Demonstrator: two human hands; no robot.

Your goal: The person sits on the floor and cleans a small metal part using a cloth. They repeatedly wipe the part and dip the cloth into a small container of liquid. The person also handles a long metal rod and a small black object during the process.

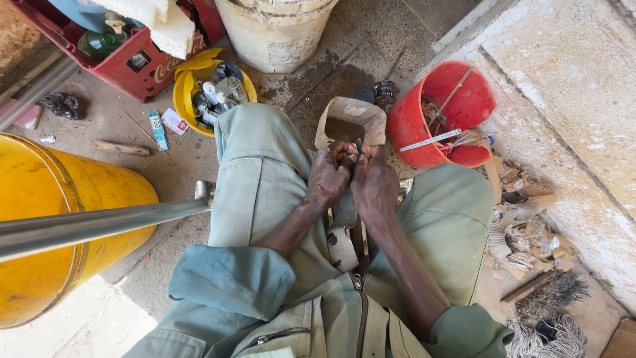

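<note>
Left hand (329, 174) and right hand (372, 180) pressed together between knees, pinching small dark part (358, 150) for steadiness. Red bucket (464, 109) near right; cut container (351, 119) just ahead.

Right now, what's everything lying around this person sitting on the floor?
Small dark piece: one, pinched between both hands.
Red bucket: one, front right, holding tools and a ruler.
Yellow bowl: one, front left, full of small metal parts.
Red crate: one, top left, with a green bottle.
White pail: one, top centre.
Yellow drum: one, far left.
Metal pipe: one, grey, crossing the drum.
Wire brush: one, dark, bottom right.
Paper scraps: pile, tan, by the right wall.
Left hand: one, gripping the piece.
Right hand: one, gripping the piece.
</note>
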